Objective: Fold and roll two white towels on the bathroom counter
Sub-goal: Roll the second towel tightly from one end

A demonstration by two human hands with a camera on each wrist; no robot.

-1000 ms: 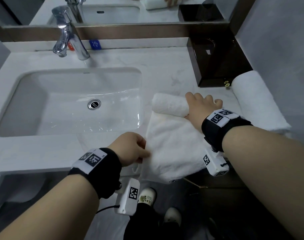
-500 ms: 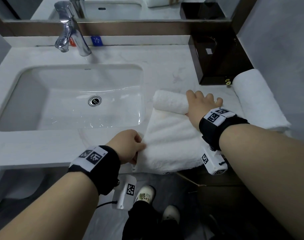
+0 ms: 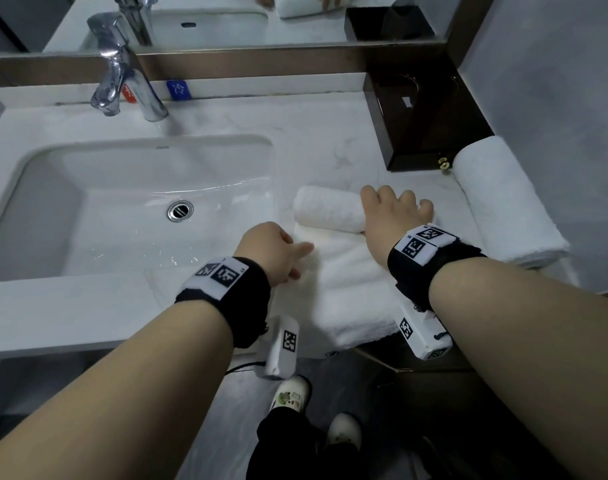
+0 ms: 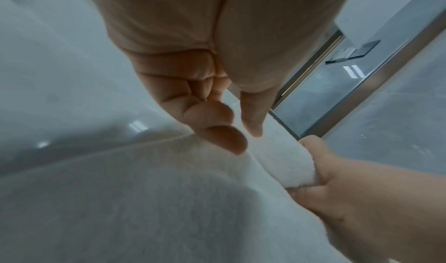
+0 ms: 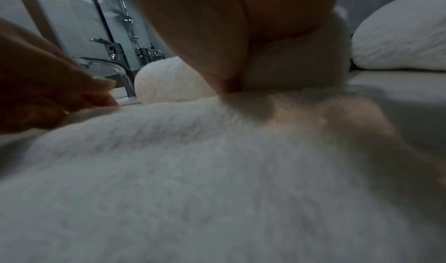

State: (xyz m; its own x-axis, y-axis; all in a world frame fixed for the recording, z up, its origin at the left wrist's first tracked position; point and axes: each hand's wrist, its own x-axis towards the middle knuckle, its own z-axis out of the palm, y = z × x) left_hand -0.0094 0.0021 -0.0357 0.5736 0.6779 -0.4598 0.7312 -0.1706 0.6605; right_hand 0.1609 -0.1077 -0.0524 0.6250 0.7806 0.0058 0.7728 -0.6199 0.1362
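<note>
A white towel (image 3: 351, 289) lies flat on the counter (image 3: 205, 303) to the right of the sink, its far end wound into a roll (image 3: 326, 209). My right hand (image 3: 396, 213) grips the right end of that roll, thumb on the near side and fingers over the top (image 4: 337, 181). My left hand (image 3: 278, 251) hovers at the flat part's left edge, just short of the roll. Its fingers (image 4: 226, 141) are loosely curled and hold nothing. A second white towel (image 3: 503, 202), fully rolled, lies at the far right against the wall.
The sink basin (image 3: 46, 202) fills the left of the counter, with a chrome faucet (image 3: 122, 81) behind it. A dark box (image 3: 420, 126) stands behind the towels. The towel's near end hangs over the counter's front edge. A mirror runs along the back.
My left hand let go of the towel's left edge and moved forward toward the roll. My right hand stayed on the roll's right end.
</note>
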